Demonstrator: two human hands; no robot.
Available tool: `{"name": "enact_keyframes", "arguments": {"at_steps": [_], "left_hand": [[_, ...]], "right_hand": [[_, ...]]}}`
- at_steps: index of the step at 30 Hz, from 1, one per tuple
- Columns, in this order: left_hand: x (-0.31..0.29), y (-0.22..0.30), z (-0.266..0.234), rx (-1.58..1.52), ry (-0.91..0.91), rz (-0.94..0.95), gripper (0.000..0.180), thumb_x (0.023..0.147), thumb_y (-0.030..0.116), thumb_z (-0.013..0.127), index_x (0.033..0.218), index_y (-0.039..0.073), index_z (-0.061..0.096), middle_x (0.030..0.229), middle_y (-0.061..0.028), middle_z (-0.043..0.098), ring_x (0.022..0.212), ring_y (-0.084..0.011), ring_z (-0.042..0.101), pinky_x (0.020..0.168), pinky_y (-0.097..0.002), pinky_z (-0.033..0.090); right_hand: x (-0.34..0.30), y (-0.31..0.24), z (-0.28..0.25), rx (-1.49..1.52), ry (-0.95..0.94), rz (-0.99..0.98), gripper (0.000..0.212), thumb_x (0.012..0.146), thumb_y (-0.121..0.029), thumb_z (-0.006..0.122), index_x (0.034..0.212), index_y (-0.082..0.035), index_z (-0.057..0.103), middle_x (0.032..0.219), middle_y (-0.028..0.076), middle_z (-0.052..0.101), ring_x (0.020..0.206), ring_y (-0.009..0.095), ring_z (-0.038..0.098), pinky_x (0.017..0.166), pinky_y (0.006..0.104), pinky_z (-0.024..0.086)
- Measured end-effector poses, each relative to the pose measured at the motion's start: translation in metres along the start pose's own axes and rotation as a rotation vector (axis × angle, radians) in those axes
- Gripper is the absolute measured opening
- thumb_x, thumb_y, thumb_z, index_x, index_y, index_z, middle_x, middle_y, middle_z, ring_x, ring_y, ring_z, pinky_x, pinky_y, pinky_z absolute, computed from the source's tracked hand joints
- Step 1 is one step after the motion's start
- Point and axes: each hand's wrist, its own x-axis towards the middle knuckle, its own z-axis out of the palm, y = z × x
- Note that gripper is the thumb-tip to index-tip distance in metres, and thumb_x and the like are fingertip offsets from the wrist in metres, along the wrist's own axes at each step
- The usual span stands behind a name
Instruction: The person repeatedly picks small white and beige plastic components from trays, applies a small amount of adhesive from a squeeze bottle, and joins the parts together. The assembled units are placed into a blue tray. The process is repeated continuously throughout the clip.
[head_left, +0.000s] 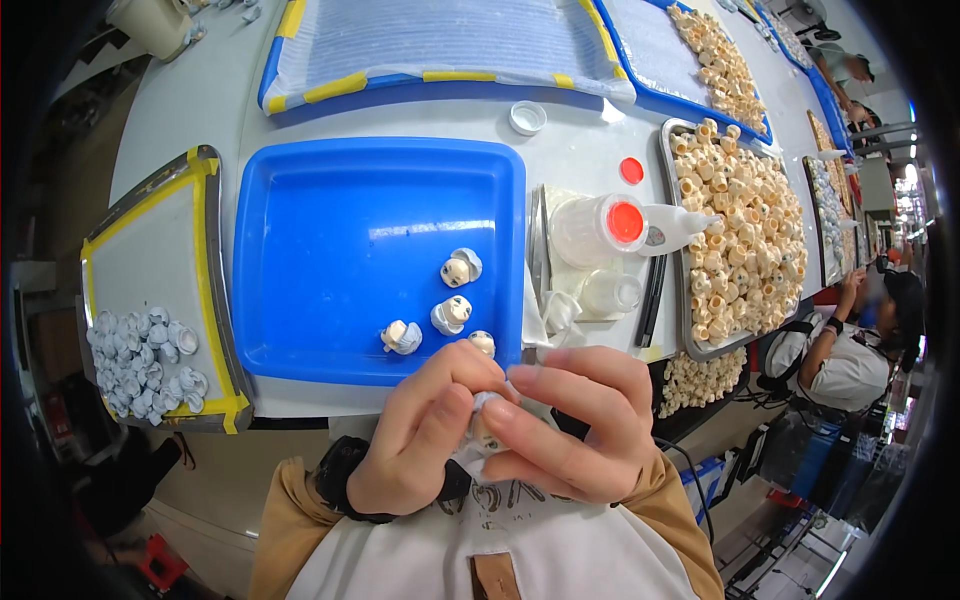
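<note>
Close to my chest, my left hand (415,435) and my right hand (590,425) are both closed around a small doll head (484,432). It has a pale face and light blue hair, and my fingers cover part of it. Just beyond, a blue plastic tray (330,190) holds several similar heads with pale blue hair pieces, among them one doll head (458,268) near its right side. Another head (481,343) lies at the near right corner, beside my left knuckles.
On the left, a taped frame (205,290) carries pale blue hair pieces (145,360). A plastic jar (590,230), a white squeeze bottle (675,228) and a metal tray of bare doll heads (740,240) stand right. Farther back is a lined blue tray (440,40). A person (860,350) sits far right.
</note>
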Motion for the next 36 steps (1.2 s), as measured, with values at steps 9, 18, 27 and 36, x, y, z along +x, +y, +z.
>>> {"name": "enact_keyframes", "arguments": {"at_steps": [9,18,27,36], "left_hand": [[-0.004,0.013,0.001,-0.062,-0.015,-0.261,0.039,0.099,0.030,0.026,0.092,-0.001,0.048,0.083,-0.0059,0.045,0.076,-0.0132,0.042,0.069,-0.0258,0.034],[-0.009,0.003,0.002,0.118,-0.063,-0.148,0.038,0.098,0.027,0.028,0.092,-0.004,0.049,0.081,-0.0079,0.043,0.074,-0.0184,0.042,0.069,-0.0290,0.035],[-0.020,0.018,-0.045,-0.520,0.195,-0.024,0.036,0.091,0.016,0.047,0.121,0.001,0.035,0.091,-0.0101,0.043,0.063,-0.0096,0.041,0.045,-0.0192,0.034],[-0.021,0.003,-0.027,-0.554,0.283,0.072,0.031,0.094,0.018,0.044,0.122,0.005,0.038,0.088,-0.0104,0.045,0.056,-0.0105,0.041,0.041,-0.0193,0.032]], "right_hand": [[-0.004,0.006,0.014,-0.064,0.061,-0.063,0.031,0.071,-0.029,0.069,0.095,-0.009,0.068,0.089,0.006,0.065,0.080,0.022,0.059,0.061,0.0282,0.043],[-0.002,0.005,0.013,-0.054,-0.032,0.002,0.037,0.076,-0.040,0.065,0.086,-0.004,0.063,0.079,0.007,0.061,0.075,0.023,0.059,0.064,0.0332,0.043],[-0.014,0.019,0.015,-0.134,-0.212,0.206,0.039,0.063,-0.017,0.073,0.097,-0.005,0.061,0.092,0.006,0.057,0.088,0.026,0.053,0.074,0.0364,0.041],[-0.006,0.010,0.033,-0.188,-0.176,0.164,0.048,0.068,-0.021,0.069,0.113,-0.008,0.057,0.110,0.010,0.053,0.100,0.027,0.050,0.081,0.0392,0.040]]}}
